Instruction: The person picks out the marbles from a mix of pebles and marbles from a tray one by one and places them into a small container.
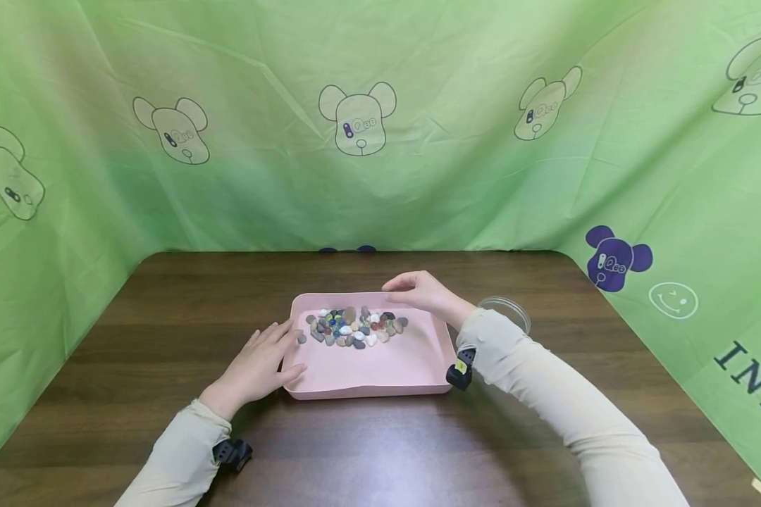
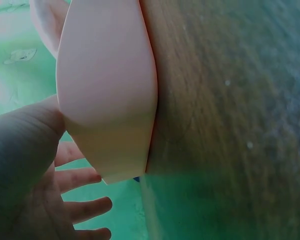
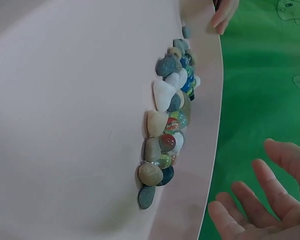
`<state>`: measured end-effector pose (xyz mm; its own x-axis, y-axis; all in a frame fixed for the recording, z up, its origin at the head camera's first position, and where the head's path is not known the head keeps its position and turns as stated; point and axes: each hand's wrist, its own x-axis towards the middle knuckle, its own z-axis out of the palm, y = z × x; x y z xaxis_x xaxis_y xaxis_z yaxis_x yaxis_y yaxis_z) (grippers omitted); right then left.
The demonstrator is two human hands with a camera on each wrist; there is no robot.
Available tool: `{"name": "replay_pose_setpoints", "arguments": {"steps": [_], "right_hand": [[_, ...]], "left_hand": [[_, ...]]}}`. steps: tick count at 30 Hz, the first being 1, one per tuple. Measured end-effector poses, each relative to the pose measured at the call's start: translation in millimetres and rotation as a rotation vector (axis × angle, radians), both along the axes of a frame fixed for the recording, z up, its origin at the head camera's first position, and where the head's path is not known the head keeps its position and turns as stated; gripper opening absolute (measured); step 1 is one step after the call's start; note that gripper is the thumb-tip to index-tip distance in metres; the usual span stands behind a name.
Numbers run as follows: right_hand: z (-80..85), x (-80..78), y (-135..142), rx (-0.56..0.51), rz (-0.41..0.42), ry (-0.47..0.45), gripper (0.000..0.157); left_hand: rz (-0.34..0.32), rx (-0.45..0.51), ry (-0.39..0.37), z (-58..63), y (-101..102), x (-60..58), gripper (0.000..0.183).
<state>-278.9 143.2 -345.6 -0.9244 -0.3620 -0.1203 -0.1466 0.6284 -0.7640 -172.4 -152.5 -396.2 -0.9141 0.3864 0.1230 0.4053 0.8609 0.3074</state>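
Observation:
A shallow pink tray (image 1: 368, 370) lies on the table, with a heap of pebbles (image 1: 347, 329) in grey, white and tan along its far side. Among them are shiny glass marbles (image 3: 167, 142), some red, some blue or green. My left hand (image 1: 260, 365) rests at the tray's left wall, fingers spread; in the left wrist view its thumb touches the rim. Over the far right rim hovers my right hand (image 1: 428, 292), its fingers loosely bent with nothing between them. In the right wrist view that hand (image 3: 265, 202) appears beyond the rim, apart from the pebbles.
Partly behind the right forearm, a clear round dish or lid (image 1: 510, 308) stands right of the tray. The brown wooden table (image 1: 355, 451) is bordered by a green printed cloth (image 1: 260, 176) at the back and sides. Each wrist wears a black camera band (image 1: 231, 454).

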Motion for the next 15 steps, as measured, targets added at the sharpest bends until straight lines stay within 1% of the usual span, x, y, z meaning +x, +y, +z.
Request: {"name": "replay_pose_setpoints", "arguments": {"steps": [8, 15], "right_hand": [[-2.5, -5.0, -3, -0.02, 0.034, -0.055, 0.033], [-10.4, -11.6, -5, -0.012, 0.063, -0.081, 0.034]], "left_hand": [[-0.001, -0.004, -0.011, 0.7, 0, 0.0, 0.055], [-0.002, -0.004, -0.014, 0.4, 0, -0.5, 0.054]]}}
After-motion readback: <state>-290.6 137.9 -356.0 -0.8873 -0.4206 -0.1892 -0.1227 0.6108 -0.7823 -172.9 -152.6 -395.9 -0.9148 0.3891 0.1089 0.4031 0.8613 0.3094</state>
